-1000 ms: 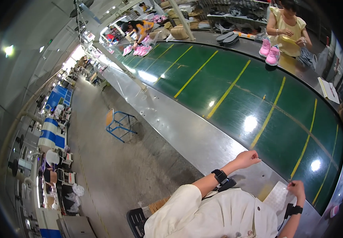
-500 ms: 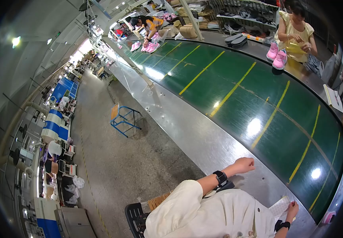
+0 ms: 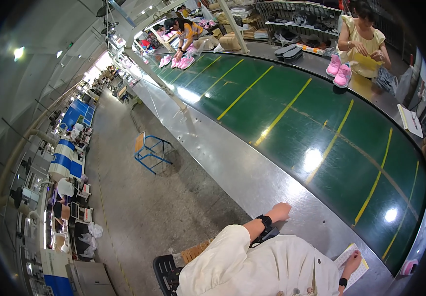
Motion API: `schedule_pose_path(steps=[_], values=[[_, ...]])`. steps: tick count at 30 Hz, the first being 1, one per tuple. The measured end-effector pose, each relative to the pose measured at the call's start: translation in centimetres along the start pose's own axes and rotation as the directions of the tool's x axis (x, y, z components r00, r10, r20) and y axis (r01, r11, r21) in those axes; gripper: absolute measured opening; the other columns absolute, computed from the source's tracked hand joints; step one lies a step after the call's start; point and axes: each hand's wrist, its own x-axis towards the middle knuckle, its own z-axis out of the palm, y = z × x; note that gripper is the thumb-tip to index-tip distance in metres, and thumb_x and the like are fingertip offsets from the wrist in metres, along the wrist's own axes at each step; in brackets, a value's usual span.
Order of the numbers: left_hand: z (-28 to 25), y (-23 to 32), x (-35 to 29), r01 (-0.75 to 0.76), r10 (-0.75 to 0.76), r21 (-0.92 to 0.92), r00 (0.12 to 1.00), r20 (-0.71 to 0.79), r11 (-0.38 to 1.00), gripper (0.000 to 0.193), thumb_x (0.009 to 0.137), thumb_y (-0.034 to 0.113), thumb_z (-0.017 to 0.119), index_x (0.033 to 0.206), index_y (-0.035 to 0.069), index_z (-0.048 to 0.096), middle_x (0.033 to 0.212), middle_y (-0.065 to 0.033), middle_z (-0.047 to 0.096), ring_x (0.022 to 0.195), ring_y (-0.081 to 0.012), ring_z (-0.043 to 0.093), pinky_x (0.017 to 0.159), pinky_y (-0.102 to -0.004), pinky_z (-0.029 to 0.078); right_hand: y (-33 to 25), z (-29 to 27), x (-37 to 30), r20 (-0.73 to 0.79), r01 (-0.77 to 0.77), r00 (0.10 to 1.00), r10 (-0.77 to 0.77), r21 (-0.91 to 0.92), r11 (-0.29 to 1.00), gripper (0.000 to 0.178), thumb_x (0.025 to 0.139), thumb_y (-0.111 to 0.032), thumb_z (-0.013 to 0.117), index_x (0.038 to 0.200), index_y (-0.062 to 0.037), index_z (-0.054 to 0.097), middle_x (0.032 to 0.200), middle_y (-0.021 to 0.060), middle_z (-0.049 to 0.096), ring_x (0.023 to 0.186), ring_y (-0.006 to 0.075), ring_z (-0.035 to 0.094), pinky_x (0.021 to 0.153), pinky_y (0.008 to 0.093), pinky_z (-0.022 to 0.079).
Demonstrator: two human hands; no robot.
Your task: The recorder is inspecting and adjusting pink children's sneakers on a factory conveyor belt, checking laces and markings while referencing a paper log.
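My left hand (image 3: 281,211) is curled into a loose fist on the metal ledge (image 3: 242,180) beside the belt, with nothing visible in it. A black band circles that wrist. Over a white sheet with small print and yellow edges (image 3: 359,274), my right hand (image 3: 352,261) has its fingers drawn together. Whether they pinch the sheet or something small on it cannot be made out. The sheet lies on the ledge close to my body, partly covered by the hand. A dark band is on my right wrist too.
A green conveyor belt (image 3: 291,126) with yellow cross lines runs past me. Opposite, a person in a pale yellow top (image 3: 363,42) works behind pink shoes (image 3: 342,75). Grey soles (image 3: 289,52) lie on the far edge. On the floor stands a blue-legged stool (image 3: 151,154).
My left hand has drawn back left along the ledge. My right hand has shifted left, from the sheet's edge to over the sheet. The view has turned slightly.
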Motion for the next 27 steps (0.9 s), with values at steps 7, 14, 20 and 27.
schedule_pose_path(steps=[7, 14, 20, 27], values=[[-0.5, 0.5, -0.1, -0.055, 0.054, 0.071, 0.998, 0.012, 0.996, 0.025, 0.07, 0.023, 0.069, 0.083, 0.003, 0.065, 0.085, -0.017, 0.065, 0.085, -0.0339, 0.063, 0.076, -0.0415, 0.051, 0.8, 2.2, -0.7, 0.051, -0.134, 0.991, 0.125, 0.246, 0.96, 0.007, 0.08, -0.006, 0.058, 0.085, -0.0019, 0.055, 0.077, 0.0084, 0.056, 0.068, 0.0187, 0.051, 0.066, 0.0308, 0.043], [-0.1, 2.1, 0.3, -0.154, 0.152, 0.164, 0.988, 0.028, 0.974, 0.021, 0.071, 0.017, 0.064, 0.086, 0.003, 0.061, 0.076, -0.0161, 0.064, 0.079, -0.0351, 0.062, 0.076, -0.0431, 0.049, 4.0, 0.1, -0.3, 0.14, -0.219, 0.971, 0.196, 0.181, 0.959, 0.013, 0.078, -0.004, 0.062, 0.089, -0.0015, 0.057, 0.08, 0.0099, 0.057, 0.071, 0.0206, 0.054, 0.069, 0.033, 0.045], [0.2, 2.7, 0.3, -0.138, 0.122, 0.215, 0.989, 0.088, 0.967, 0.027, 0.069, 0.013, 0.062, 0.093, 0.002, 0.059, 0.083, -0.017, 0.065, 0.082, -0.0341, 0.063, 0.081, -0.0428, 0.048, 1.1, 0.6, -1.5, -0.129, -0.066, 0.989, 0.076, 0.081, 0.995, 0.016, 0.086, -0.009, 0.054, 0.101, -0.0034, 0.059, 0.087, 0.0126, 0.059, 0.078, 0.0235, 0.058, 0.073, 0.0333, 0.047], [-0.1, 3.2, 1.2, -0.131, 0.105, 0.194, 0.985, 0.137, 0.972, 0.026, 0.071, 0.018, 0.063, 0.091, 0.003, 0.058, 0.08, -0.0168, 0.064, 0.079, -0.0344, 0.062, 0.07, -0.0442, 0.049, -6.7, 2.6, -3.2, -0.077, -0.114, 0.986, 0.146, 0.322, 0.94, 0.024, 0.095, -0.024, 0.046, 0.101, -0.0047, 0.059, 0.067, 0.0089, 0.057, 0.056, 0.0193, 0.054, 0.056, 0.0325, 0.044]])
